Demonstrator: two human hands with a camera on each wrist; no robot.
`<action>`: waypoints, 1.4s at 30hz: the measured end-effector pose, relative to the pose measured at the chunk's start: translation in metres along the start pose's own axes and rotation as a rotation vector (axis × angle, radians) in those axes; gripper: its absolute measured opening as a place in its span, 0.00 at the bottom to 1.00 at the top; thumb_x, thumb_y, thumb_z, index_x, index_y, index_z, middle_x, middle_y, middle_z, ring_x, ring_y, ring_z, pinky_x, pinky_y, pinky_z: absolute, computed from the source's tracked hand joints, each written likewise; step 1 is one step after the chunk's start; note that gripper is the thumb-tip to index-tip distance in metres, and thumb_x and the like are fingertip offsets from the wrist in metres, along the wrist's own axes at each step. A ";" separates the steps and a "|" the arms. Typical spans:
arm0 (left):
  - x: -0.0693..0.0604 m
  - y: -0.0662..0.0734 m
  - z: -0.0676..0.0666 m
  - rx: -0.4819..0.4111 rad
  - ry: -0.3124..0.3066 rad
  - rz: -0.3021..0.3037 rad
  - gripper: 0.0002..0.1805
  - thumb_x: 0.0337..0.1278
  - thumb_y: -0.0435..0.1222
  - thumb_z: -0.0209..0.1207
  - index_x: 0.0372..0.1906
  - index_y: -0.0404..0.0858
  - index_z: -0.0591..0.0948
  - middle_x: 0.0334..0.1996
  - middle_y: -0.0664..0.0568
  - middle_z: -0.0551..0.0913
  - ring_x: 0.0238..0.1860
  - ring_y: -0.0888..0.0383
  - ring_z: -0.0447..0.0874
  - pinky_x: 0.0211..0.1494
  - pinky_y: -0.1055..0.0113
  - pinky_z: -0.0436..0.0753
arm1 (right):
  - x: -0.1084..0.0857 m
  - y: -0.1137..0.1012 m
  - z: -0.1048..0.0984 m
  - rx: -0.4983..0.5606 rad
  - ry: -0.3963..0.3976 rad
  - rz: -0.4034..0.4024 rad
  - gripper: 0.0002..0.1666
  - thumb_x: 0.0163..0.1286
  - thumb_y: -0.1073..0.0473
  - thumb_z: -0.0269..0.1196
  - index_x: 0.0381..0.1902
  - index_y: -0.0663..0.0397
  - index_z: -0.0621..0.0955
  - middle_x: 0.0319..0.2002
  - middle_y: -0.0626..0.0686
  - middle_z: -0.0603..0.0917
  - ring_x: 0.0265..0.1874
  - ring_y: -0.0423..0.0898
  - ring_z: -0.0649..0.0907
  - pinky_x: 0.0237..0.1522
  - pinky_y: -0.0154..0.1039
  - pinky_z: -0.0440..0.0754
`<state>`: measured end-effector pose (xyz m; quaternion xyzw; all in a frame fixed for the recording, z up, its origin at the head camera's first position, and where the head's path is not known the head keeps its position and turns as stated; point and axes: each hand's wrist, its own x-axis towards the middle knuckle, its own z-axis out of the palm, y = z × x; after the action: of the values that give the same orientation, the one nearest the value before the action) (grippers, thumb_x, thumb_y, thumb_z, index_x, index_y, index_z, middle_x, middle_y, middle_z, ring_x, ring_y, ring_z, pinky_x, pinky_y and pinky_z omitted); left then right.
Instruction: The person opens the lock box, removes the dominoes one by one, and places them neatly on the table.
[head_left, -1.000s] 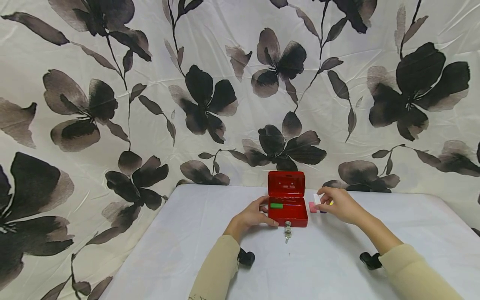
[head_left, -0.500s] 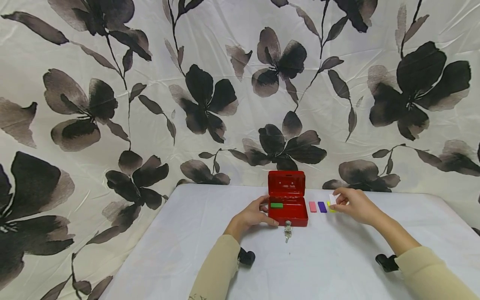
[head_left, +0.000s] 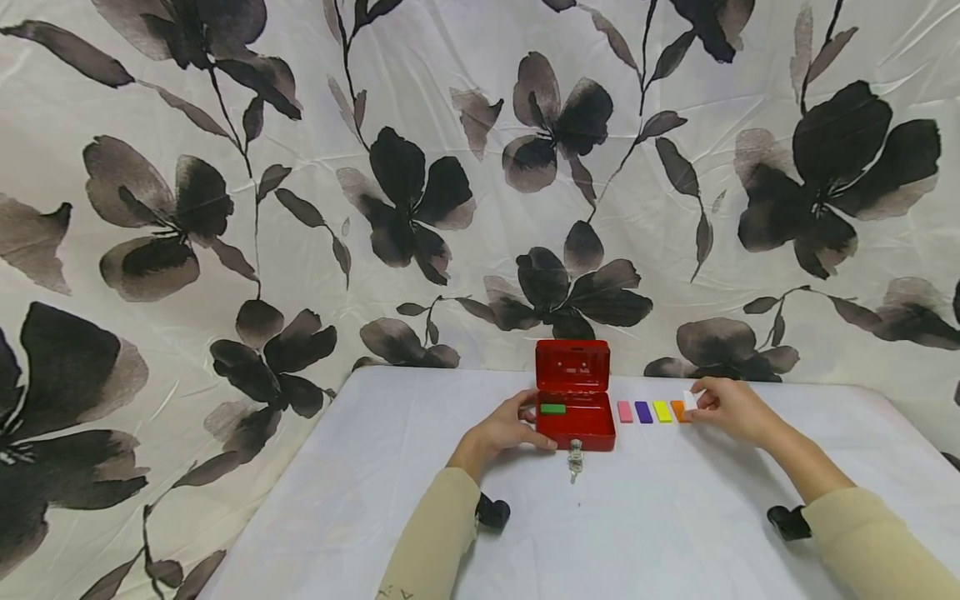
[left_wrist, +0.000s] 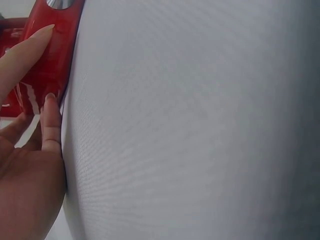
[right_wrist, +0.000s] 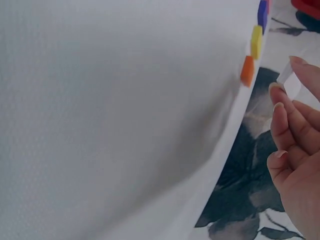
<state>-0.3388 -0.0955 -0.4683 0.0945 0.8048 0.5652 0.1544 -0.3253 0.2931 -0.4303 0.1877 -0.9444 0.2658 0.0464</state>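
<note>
A red metal cash box (head_left: 576,440) stands with its lid (head_left: 572,367) raised, and a green block (head_left: 552,409) lies inside at the left. My left hand (head_left: 504,429) grips the box's left side; in the left wrist view the thumb (left_wrist: 31,47) presses on the front and the fingers lie along the side. Between thumb and fingers of my right hand (head_left: 731,408) a white block (right_wrist: 291,82) is pinched, held above the table just right of the orange block (head_left: 678,410). The yellow (head_left: 662,412), purple (head_left: 643,412) and pink (head_left: 625,412) blocks complete the row toward the box.
Keys (head_left: 575,467) hang from the lock at the box front. The white-covered table (head_left: 600,533) reaches back to a floral cloth (head_left: 480,208) hanging behind it. Black wrist cameras, the left one (head_left: 492,514) and the right one (head_left: 789,522), sit at the sleeves.
My right hand has moved right with the white block, past the purple, yellow and orange blocks, which now show uncovered. The left hand and the box have stayed in place.
</note>
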 end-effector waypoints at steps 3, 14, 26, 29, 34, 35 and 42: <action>0.002 -0.001 -0.001 -0.002 -0.002 -0.002 0.50 0.42 0.31 0.79 0.74 0.46 0.69 0.55 0.52 0.78 0.54 0.50 0.72 0.58 0.53 0.79 | 0.000 0.007 -0.001 -0.011 -0.013 0.020 0.26 0.61 0.62 0.75 0.49 0.76 0.79 0.31 0.52 0.83 0.31 0.47 0.79 0.35 0.44 0.80; 0.001 -0.001 -0.001 -0.011 -0.013 0.007 0.49 0.44 0.30 0.78 0.74 0.46 0.69 0.55 0.51 0.78 0.55 0.50 0.73 0.58 0.53 0.80 | 0.001 0.025 0.001 -0.031 -0.026 0.063 0.25 0.60 0.61 0.75 0.46 0.75 0.79 0.30 0.52 0.80 0.30 0.47 0.77 0.35 0.45 0.78; -0.001 -0.001 -0.001 -0.002 -0.023 0.031 0.48 0.44 0.30 0.78 0.74 0.46 0.69 0.54 0.49 0.78 0.53 0.51 0.73 0.53 0.58 0.80 | 0.005 0.027 0.002 -0.023 -0.058 0.105 0.26 0.61 0.61 0.75 0.49 0.76 0.79 0.31 0.54 0.78 0.33 0.50 0.75 0.38 0.47 0.77; -0.001 -0.001 -0.001 -0.003 -0.020 0.031 0.48 0.44 0.30 0.78 0.74 0.46 0.69 0.54 0.49 0.78 0.53 0.51 0.73 0.53 0.58 0.80 | 0.006 0.026 0.003 -0.024 -0.061 0.102 0.26 0.61 0.61 0.75 0.49 0.76 0.79 0.31 0.53 0.78 0.33 0.50 0.75 0.39 0.47 0.77; -0.001 0.000 0.000 -0.002 -0.015 0.026 0.48 0.44 0.31 0.78 0.74 0.46 0.69 0.54 0.49 0.78 0.53 0.50 0.73 0.54 0.56 0.81 | 0.007 0.025 0.005 -0.028 -0.065 0.103 0.26 0.61 0.62 0.75 0.48 0.76 0.79 0.30 0.53 0.77 0.33 0.50 0.75 0.38 0.47 0.77; -0.001 0.000 0.000 -0.001 -0.014 0.025 0.48 0.44 0.31 0.78 0.74 0.46 0.69 0.54 0.49 0.78 0.53 0.50 0.73 0.54 0.56 0.81 | 0.007 0.025 0.005 -0.027 -0.066 0.109 0.25 0.61 0.62 0.75 0.49 0.75 0.79 0.30 0.53 0.77 0.33 0.50 0.75 0.38 0.46 0.77; -0.001 0.000 0.000 0.002 -0.007 0.005 0.49 0.44 0.31 0.78 0.74 0.47 0.69 0.54 0.51 0.78 0.54 0.50 0.72 0.55 0.55 0.82 | 0.009 0.026 0.008 -0.024 -0.088 0.124 0.24 0.62 0.63 0.74 0.49 0.75 0.79 0.30 0.52 0.75 0.33 0.49 0.74 0.37 0.45 0.74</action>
<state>-0.3378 -0.0957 -0.4685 0.0986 0.8045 0.5647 0.1556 -0.3430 0.3067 -0.4479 0.1399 -0.9585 0.2484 -0.0096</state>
